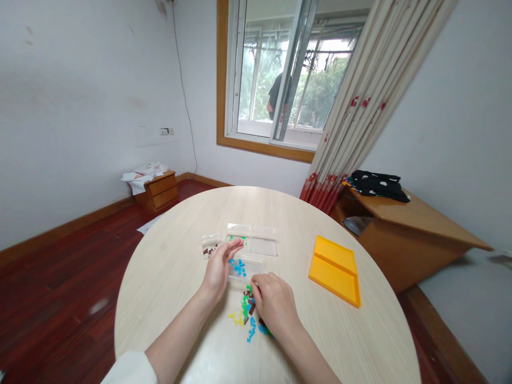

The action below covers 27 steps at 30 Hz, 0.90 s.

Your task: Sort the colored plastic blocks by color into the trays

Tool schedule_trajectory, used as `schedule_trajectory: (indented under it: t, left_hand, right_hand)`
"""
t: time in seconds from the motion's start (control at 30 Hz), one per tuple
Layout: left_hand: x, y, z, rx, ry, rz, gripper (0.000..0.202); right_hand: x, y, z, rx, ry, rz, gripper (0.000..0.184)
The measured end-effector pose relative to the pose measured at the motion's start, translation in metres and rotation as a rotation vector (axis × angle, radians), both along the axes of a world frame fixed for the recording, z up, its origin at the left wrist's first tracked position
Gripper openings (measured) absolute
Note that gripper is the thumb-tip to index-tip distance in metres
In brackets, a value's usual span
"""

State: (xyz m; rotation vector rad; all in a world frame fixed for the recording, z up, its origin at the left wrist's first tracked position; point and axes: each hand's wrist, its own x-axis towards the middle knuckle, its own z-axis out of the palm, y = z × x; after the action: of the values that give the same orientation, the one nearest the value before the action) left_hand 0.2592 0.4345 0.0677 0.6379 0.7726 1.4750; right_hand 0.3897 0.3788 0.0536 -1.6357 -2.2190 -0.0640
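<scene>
My left hand (216, 272) reaches over the left side of the clear trays, its fingers stretched out and nothing seen in them. Blue pieces (239, 268) lie in the clear tray (256, 265) beside it. My right hand (277, 303) is closed in a pinch at the edge of a loose pile; what its fingertips hold, if anything, is hidden. That pile mixes green pieces (245, 306), brown pieces (252, 308), yellow pieces (239, 320) and blue pieces (252, 328), partly covered by the right hand.
Behind stands a divided clear tray (264, 246) with a few green pieces, and a small clear tray (205, 240) holding brown pieces. A yellow two-part tray (335, 271) lies at the right of the round table (160, 298). Beyond the window, a person (274, 97) is partly visible.
</scene>
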Motion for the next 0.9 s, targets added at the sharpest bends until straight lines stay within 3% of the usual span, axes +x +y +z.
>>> schedule_trajectory:
  t: [0.23,0.37,0.53,0.67,0.9]
  left_hand:
    - [0.0,-0.003,-0.003,0.079,0.041,-0.019,0.022]
    - [-0.011,-0.002,-0.003,0.086,-0.025,0.097,0.015]
    - [-0.03,0.011,-0.013,-0.155,-0.203,0.144,0.015]
    - [-0.024,0.011,-0.022,-0.228,-0.199,0.051,0.015]
    - [-0.007,0.004,-0.028,-0.401,-0.24,-0.142,0.018]
  right_hand:
    - [-0.001,0.001,-0.004,0.064,0.032,0.019,0.014]
    - [0.008,0.004,-0.005,0.105,0.073,0.006,0.015]
    - [0.046,0.017,-0.005,0.122,0.115,-0.186,0.016]
    - [0.08,0.029,-0.008,0.111,0.112,-0.398,0.018]
    - [0.106,0.048,-0.025,0.151,-0.041,-0.51,0.02]
